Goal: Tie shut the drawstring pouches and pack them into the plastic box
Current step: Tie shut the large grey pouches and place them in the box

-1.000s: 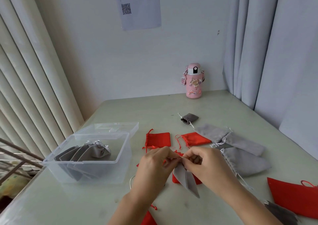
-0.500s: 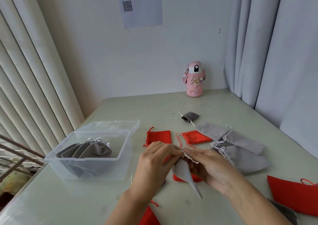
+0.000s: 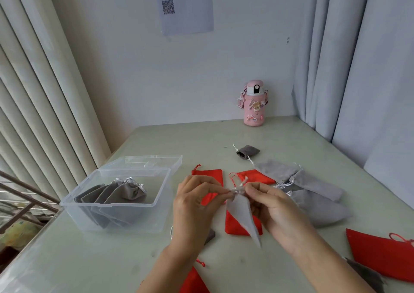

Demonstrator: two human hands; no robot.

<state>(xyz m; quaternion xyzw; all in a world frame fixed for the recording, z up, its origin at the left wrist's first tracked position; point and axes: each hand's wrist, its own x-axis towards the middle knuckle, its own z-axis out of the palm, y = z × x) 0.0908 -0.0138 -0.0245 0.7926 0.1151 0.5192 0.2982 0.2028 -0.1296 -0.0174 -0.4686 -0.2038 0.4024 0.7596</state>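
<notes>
Just right of the plastic box (image 3: 116, 205), my left hand (image 3: 197, 205) and right hand (image 3: 276, 212) pinch the cords (image 3: 238, 189) of the grey pouch (image 3: 242, 213); I'd pull evenly apart, cinching the neck tight.

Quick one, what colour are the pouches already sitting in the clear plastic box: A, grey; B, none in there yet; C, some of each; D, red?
A: the pouches in the plastic box are all grey, while the red pouches lie out on the table.
</notes>
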